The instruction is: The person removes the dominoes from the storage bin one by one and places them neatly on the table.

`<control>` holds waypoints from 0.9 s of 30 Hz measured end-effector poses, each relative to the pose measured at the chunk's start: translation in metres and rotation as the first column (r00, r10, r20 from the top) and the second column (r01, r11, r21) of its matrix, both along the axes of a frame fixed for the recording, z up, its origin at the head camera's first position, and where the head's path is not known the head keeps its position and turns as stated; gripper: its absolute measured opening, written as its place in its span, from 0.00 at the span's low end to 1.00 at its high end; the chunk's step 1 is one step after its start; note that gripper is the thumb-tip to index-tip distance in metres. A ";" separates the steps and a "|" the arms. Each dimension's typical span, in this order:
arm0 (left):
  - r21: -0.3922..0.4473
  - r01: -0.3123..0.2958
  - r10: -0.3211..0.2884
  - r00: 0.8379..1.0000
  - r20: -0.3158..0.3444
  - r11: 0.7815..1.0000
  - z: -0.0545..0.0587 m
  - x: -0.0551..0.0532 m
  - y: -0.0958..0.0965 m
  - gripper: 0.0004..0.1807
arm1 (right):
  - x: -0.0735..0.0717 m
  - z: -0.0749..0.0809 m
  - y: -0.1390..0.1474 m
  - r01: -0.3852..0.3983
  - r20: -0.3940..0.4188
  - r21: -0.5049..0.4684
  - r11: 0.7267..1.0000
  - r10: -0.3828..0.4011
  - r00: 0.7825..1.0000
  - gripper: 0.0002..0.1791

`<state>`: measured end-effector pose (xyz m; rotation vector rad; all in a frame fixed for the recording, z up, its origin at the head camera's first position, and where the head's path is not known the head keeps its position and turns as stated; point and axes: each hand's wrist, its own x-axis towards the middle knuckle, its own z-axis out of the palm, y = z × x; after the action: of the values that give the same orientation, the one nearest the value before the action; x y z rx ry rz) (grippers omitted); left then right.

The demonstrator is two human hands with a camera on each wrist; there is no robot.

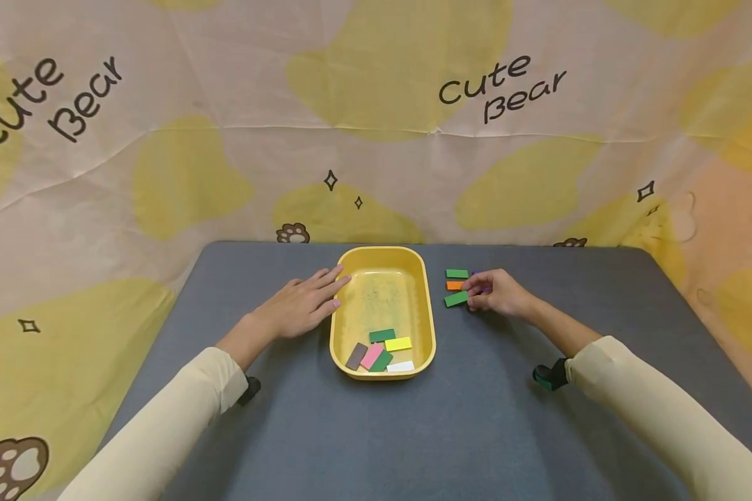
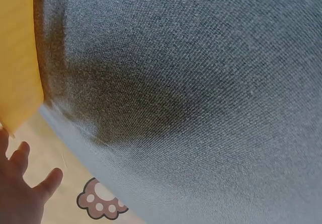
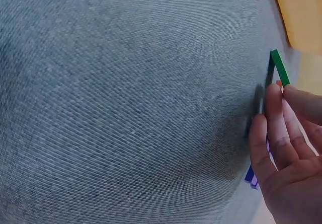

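A yellow tray (image 1: 382, 255) stands on the table with several small flat blocks at its near end. Spread over the tray's left rim, my left hand (image 1: 303, 306) touches it with straight fingers. To the right of the tray, my right hand (image 1: 501, 293) pinches one end of a green block (image 1: 456, 299) between thumb and fingers. That block is tilted up in the right wrist view. Behind it lie an orange block (image 1: 454, 285) and another green block (image 1: 457, 273). Purple blocks (image 3: 249, 174) are partly hidden by the right hand.
Inside the tray are a yellow block (image 1: 398, 344), a pink block (image 1: 372, 356), a white block (image 1: 401, 366), a dark grey-purple block (image 1: 356, 356) and two green ones. A grey cloth covers the table (image 1: 376, 438). Behind it hangs a patterned curtain (image 1: 376, 83).
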<state>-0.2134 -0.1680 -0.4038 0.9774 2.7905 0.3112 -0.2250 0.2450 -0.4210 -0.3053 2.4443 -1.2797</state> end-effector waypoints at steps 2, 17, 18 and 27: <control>-0.001 -0.003 0.003 1.000 0.004 1.000 0.001 0.001 0.000 0.32 | 0.001 -0.001 0.000 0.004 0.001 -0.003 1.000 -0.004 1.000 0.15; -0.005 -0.002 0.002 1.000 0.001 1.000 0.000 0.001 0.001 0.31 | -0.001 -0.005 0.005 -0.029 -0.008 0.003 1.000 0.029 1.000 0.14; -0.006 -0.002 0.002 1.000 0.001 1.000 0.000 0.001 0.000 0.31 | -0.002 -0.005 0.006 -0.034 -0.013 0.005 0.999 0.034 0.999 0.14; -0.002 -0.006 0.006 1.000 0.002 1.000 0.001 0.001 0.001 0.32 | -0.002 -0.001 0.008 -0.052 -0.020 0.049 0.997 0.053 0.998 0.15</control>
<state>-0.2121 -0.1668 -0.4032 0.9685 2.7919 0.3105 -0.2267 0.2526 -0.4223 -0.3688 2.4638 -1.2000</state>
